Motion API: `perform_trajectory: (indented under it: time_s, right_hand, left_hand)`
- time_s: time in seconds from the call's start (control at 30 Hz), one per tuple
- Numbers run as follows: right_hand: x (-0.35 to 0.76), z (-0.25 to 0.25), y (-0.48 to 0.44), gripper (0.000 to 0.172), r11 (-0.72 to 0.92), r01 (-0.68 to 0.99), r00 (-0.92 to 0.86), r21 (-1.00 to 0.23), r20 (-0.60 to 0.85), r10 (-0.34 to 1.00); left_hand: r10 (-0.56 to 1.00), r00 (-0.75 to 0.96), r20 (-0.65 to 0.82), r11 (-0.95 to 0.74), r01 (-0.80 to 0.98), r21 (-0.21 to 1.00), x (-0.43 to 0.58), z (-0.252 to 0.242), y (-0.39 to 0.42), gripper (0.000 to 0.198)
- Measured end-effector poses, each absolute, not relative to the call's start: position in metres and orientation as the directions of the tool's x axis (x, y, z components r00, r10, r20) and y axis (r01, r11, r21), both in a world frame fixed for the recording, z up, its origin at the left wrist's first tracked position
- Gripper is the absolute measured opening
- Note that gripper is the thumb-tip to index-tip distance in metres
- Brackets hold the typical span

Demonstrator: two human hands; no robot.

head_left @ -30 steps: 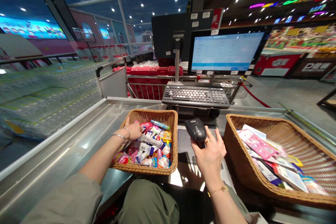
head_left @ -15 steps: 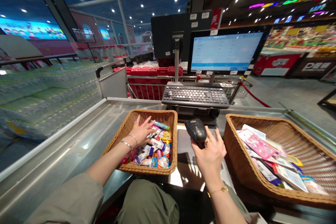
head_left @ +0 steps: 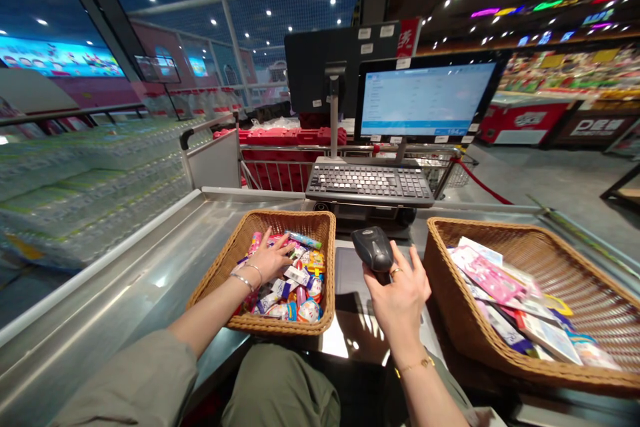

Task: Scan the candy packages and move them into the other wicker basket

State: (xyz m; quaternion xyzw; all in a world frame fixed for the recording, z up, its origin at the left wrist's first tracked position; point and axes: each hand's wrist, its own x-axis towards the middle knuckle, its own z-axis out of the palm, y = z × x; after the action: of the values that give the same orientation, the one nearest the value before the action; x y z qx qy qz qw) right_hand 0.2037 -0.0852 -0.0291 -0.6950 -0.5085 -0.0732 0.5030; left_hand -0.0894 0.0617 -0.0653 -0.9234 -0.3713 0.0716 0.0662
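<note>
My left hand (head_left: 267, 263) reaches over the left wicker basket (head_left: 220, 275), palm down and fingers spread on the small packaged items. Beside its fingers lie a blue tube-shaped packet (head_left: 304, 240), a yellow packet (head_left: 316, 261) and several white and purple boxes (head_left: 297, 275). Round, colourful wrapped pieces (head_left: 309, 310) sit near the basket's front corner. What lies under the palm is hidden. Between the two baskets, my right hand (head_left: 397, 293) grips a black handheld barcode scanner (head_left: 373, 248) by its handle, with the head pointing away from me.
A second wicker basket (head_left: 453, 310) on the right holds flat packages, including a pink one (head_left: 487, 273). Behind the scanner stand a keyboard (head_left: 370, 180) and a lit monitor (head_left: 425, 100). The metal counter (head_left: 165, 267) has a raised edge on the left. A shopping cart stands beyond.
My left hand has shifted slightly over the items, its fingers lowered closer to them. My right hand holds the scanner in nearly the same place.
</note>
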Motion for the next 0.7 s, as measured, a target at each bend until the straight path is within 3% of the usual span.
perform_trajectory:
  time_s: [0.3, 0.7]
  right_hand:
    - [0.206, -0.029, -0.087, 0.027, 0.018, 0.786, 0.471, -0.618, 0.618, 0.63]
    - [0.21, -0.029, -0.09, 0.027, 0.027, 0.801, 0.461, -0.598, 0.646, 0.608]
  left_hand:
    - [0.708, 0.701, -0.084, -0.705, 0.693, -0.153, -0.081, -0.051, 0.052, 0.015]
    - [0.783, 0.605, 0.145, -0.569, 0.791, -0.225, -0.067, -0.007, 0.042, 0.017]
